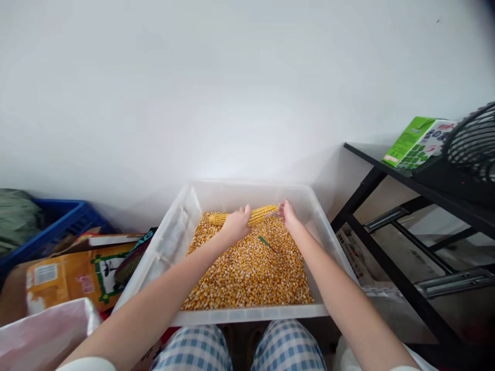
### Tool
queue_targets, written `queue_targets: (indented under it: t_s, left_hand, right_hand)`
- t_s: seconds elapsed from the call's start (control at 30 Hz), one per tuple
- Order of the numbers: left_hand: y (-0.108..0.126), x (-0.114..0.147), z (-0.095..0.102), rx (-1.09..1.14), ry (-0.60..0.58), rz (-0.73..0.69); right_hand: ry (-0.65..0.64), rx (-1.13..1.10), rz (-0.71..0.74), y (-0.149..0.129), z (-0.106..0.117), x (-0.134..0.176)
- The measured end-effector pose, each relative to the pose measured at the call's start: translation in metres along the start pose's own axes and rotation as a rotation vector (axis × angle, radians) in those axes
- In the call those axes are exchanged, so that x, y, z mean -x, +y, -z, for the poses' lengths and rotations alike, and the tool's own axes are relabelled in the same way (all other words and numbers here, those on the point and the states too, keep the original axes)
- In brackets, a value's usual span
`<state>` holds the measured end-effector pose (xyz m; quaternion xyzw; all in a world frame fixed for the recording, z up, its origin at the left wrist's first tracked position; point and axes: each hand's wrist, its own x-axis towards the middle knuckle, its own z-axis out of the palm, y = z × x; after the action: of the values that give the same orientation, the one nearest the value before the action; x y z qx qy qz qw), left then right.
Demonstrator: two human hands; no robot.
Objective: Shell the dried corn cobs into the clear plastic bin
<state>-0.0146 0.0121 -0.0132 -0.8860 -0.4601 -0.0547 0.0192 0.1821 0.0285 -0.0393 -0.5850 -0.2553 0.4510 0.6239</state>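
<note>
White wall (247, 93) behind a translucent plastic tub (247, 313) part-filled with loose corn kernels (251, 281). At left, a blue crate (87, 211) and an orange package (69, 273); at right, a black-framed stand (386, 259) bearing a green-and-white carton (412, 144) and a black fan (469, 147). Yellow corn cob (263, 215) is held crosswise over the tub's far half. The left hand (237, 225) is wrapped around it; corn shows on both sides of the fingers, and whether this is one cob or two cannot be told. The right hand (286, 212), fingers bent, meets or nearly meets the right end; its grip cannot be made out. One green strip (264, 240) lies on the kernels. Good handling would probably mean a firm left-hand anchor, the right fingers working close to the steadied end, and the cob kept low within the rim, so that loosened grains drop inside.
</note>
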Motion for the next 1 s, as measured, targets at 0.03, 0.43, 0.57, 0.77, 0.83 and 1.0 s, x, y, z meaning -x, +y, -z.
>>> queue_targets:
  t_s: [0.03,0.43,0.57,0.77,0.83,1.0]
  left_hand:
    - [0.002,-0.001,0.008,-0.024,0.092,-0.003]
    - [0.043,0.004,0.032,-0.093,0.216,-0.030]
    - [0.054,0.006,0.028,0.107,0.080,0.072]
    - [0.033,0.004,0.028,0.459,-0.038,0.052]
    - [0.022,0.002,0.028,0.649,-0.192,-0.053]
    - [0.008,0.002,0.023,0.541,-0.166,0.017]
  right_hand:
    - [-0.023,-0.051,-0.039,-0.008,-0.005,0.003]
    - [0.241,-0.620,-0.103,-0.064,-0.025,0.046]
    - [0.296,-0.435,0.106,-0.065,-0.030,0.040]
    - [0.244,-0.246,0.222,-0.051,-0.029,0.031]
    - [0.180,-0.239,0.182,-0.049,-0.028,0.031]
    - [-0.031,-0.253,0.032,-0.049,-0.031,0.037]
